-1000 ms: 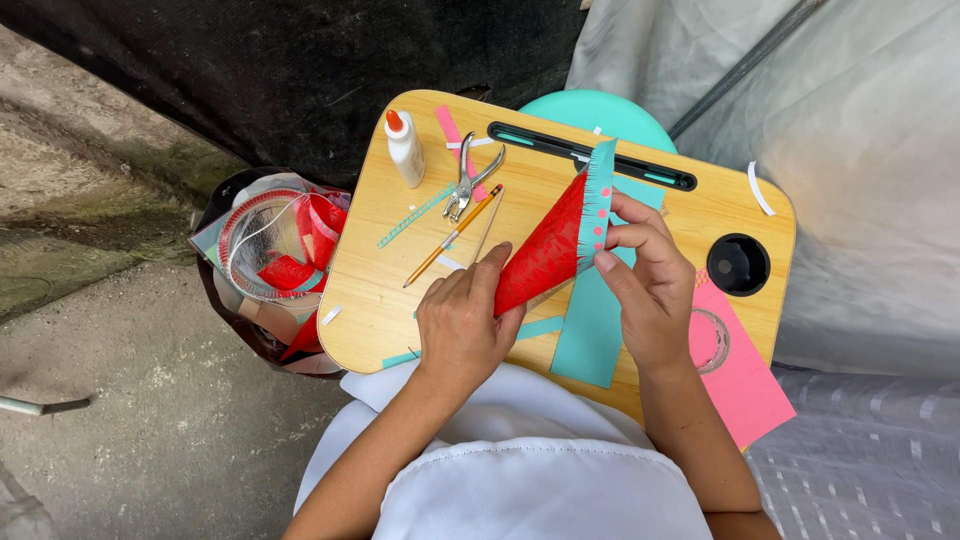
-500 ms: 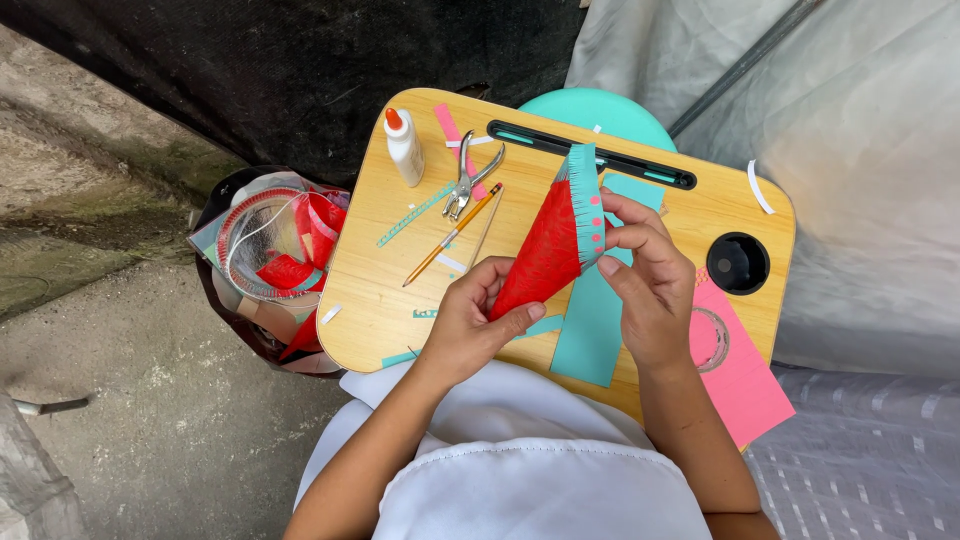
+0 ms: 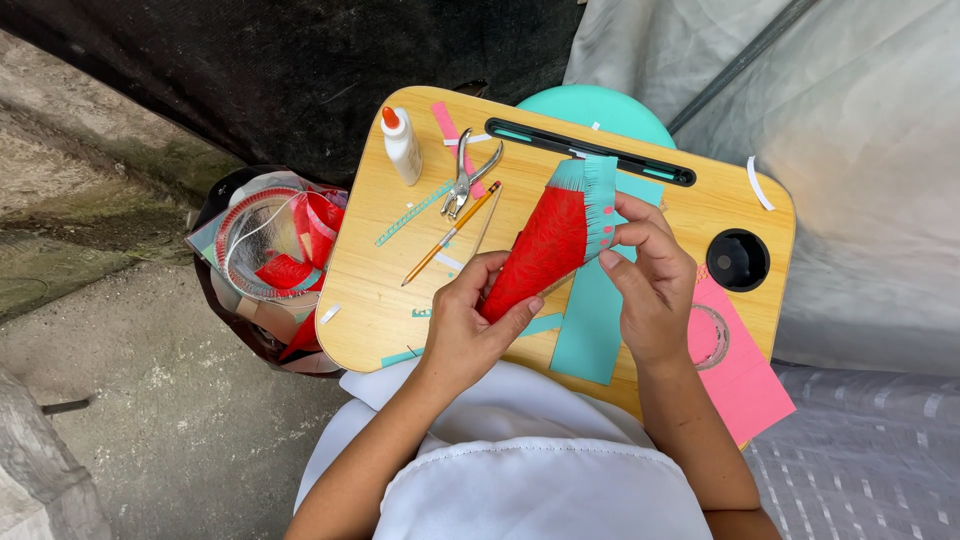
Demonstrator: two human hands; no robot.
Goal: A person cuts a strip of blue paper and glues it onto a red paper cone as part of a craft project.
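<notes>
- The left hand (image 3: 470, 320) grips the narrow tip of a red paper cone (image 3: 540, 250), with fingers closed around it.
- The right hand (image 3: 650, 285) pinches a teal fringed strip (image 3: 597, 200) against the wide end of the cone, thumb and fingertips pressed on it.
- The cone is held just above the middle of the lap bench (image 3: 370, 300), not resting on it.
- Its long axis runs diagonally: the tip points toward the person and the near left corner, and the wide mouth points to the far edge.
- In my judgement the cone itself is already rolled and the strip already sits along the part of the rim that shows; whether it goes all the way round I cannot tell.
- A teal paper sheet (image 3: 590, 320) lies under the hands.
- A glue bottle (image 3: 402, 145), a hole punch (image 3: 465, 175) and a pencil (image 3: 450, 235) lie near the far left corner.
- Pink paper (image 3: 745, 385) hangs over the right edge.
</notes>
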